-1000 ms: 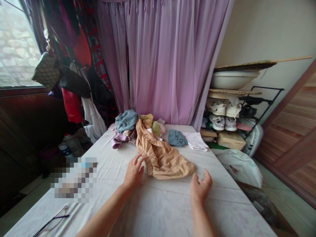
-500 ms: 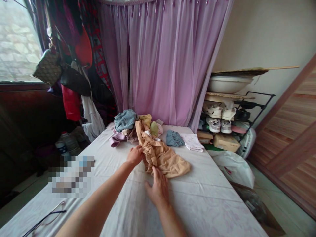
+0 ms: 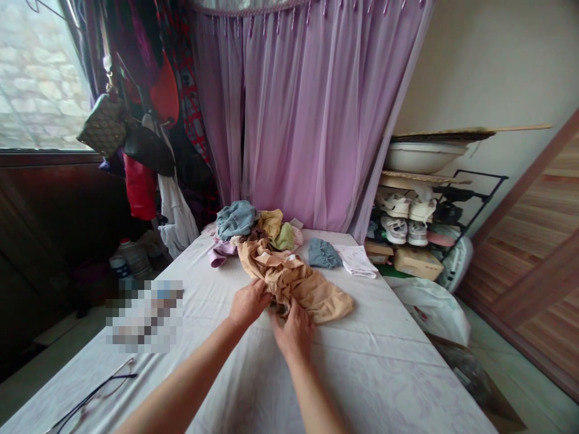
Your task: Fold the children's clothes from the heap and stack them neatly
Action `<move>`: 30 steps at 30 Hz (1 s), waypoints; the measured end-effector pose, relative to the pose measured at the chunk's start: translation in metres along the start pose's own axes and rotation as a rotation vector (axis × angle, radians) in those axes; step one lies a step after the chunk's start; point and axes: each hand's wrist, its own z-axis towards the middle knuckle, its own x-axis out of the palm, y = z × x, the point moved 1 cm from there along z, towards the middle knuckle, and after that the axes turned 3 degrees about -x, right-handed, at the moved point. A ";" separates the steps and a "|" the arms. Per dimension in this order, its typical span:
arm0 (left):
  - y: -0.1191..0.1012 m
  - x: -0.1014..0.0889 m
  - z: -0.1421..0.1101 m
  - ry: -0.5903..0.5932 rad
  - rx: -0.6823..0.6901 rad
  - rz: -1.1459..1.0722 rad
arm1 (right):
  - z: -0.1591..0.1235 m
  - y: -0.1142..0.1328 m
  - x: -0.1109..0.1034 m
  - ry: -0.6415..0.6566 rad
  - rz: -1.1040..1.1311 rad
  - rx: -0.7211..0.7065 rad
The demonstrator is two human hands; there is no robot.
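Observation:
A crumpled pair of tan pants (image 3: 319, 292) lies across the bed, its gathered waist towards me and one leg spread to the right. My left hand (image 3: 249, 304) is closed on the gathered edge at the left. Close beside it, my right hand (image 3: 295, 330) grips the same edge, fingers partly hidden in the cloth. Behind the pants is a loose heap of clothes, with a blue denim piece (image 3: 236, 219), a yellow piece (image 3: 270, 224), a green piece (image 3: 284, 236) and a lilac piece (image 3: 221, 253).
To the right of the heap lie a folded blue garment (image 3: 323, 253) and a folded white cloth (image 3: 358, 261). Eyeglasses (image 3: 97, 389) rest at the bed's near left. A shoe rack (image 3: 486, 193) stands beyond the bed's right edge; bags (image 3: 106, 123) hang at the left.
The far end of the pants has dropped and swung left. My right hand, earlier lying with fingers extended at the waist edge, has closed on the cloth. The view has shifted slightly left.

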 end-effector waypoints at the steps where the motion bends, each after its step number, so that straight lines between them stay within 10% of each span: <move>1: -0.003 -0.001 -0.002 0.011 0.004 0.001 | 0.002 -0.001 -0.001 0.018 0.007 0.019; 12: 0.029 0.022 -0.013 -0.008 0.020 -0.006 | 0.029 -0.021 -0.061 0.071 -0.024 0.083; 20: 0.008 -0.047 0.035 -0.228 0.028 -0.369 | 0.052 -0.018 -0.100 0.227 -0.185 -0.037; 26: -0.007 -0.065 0.053 0.245 -0.150 -0.599 | 0.092 -0.023 -0.130 0.140 -0.007 0.058; 30: -0.005 -0.063 0.043 0.463 0.016 -0.730 | 0.095 -0.035 -0.134 0.224 0.218 0.074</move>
